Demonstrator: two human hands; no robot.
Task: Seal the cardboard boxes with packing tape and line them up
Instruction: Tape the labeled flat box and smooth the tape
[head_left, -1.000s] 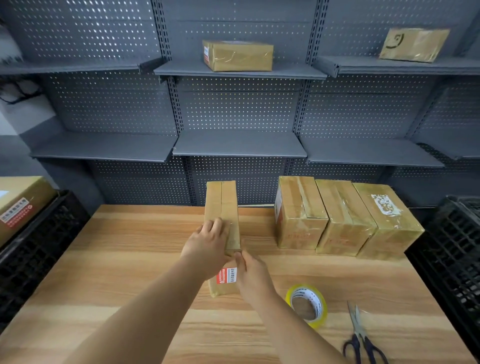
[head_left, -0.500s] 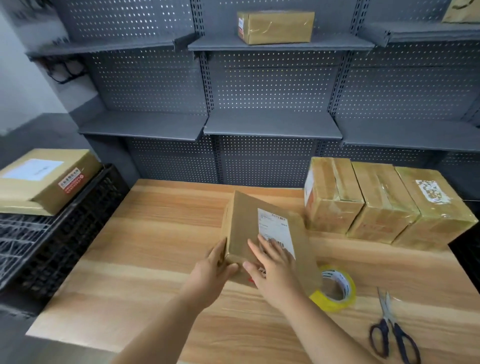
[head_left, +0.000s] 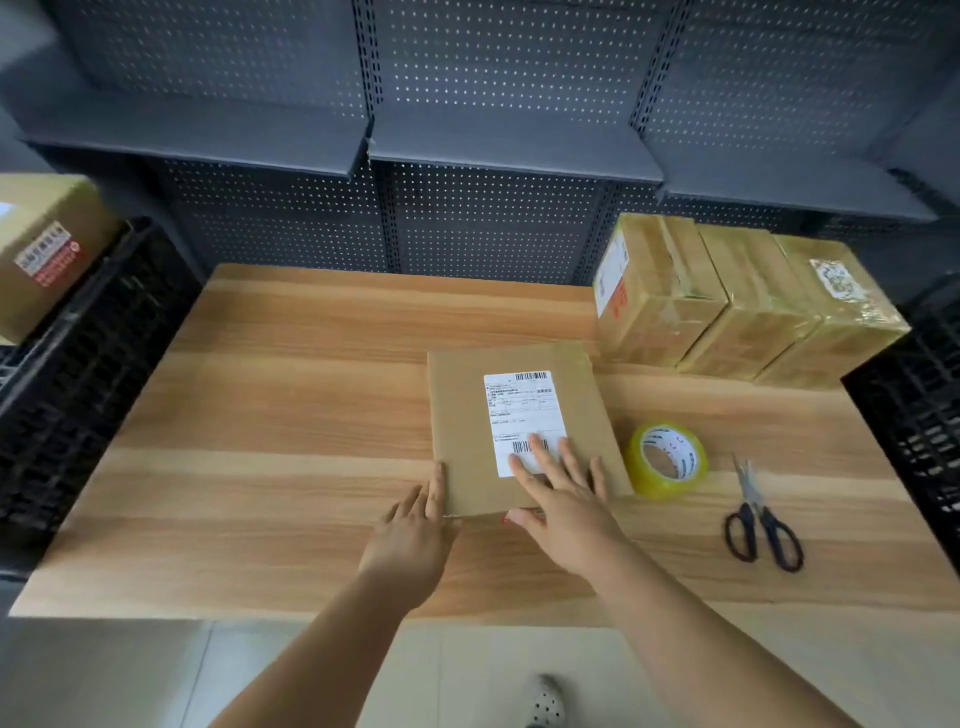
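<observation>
A brown cardboard box (head_left: 467, 415) with a white shipping label lies flat on the wooden table (head_left: 270, 415), label side up. My left hand (head_left: 415, 530) rests against its near left corner. My right hand (head_left: 563, 493) lies flat on its top near edge, fingers spread over the label. A roll of clear packing tape (head_left: 666, 460) with a yellow core lies just right of the box. Three taped boxes (head_left: 727, 301) stand side by side in a row at the back right of the table.
Black-handled scissors (head_left: 761, 519) lie right of the tape. Black plastic crates flank the table, the left crate (head_left: 78, 364) bearing another cardboard box (head_left: 47, 249), the right crate (head_left: 919, 415) close to the row. Grey pegboard shelving (head_left: 467, 135) stands behind.
The box stood on its narrow edge, was tipped over towards me, and now lies flat with its label up. My hands moved from gripping it to resting on its near edge.
</observation>
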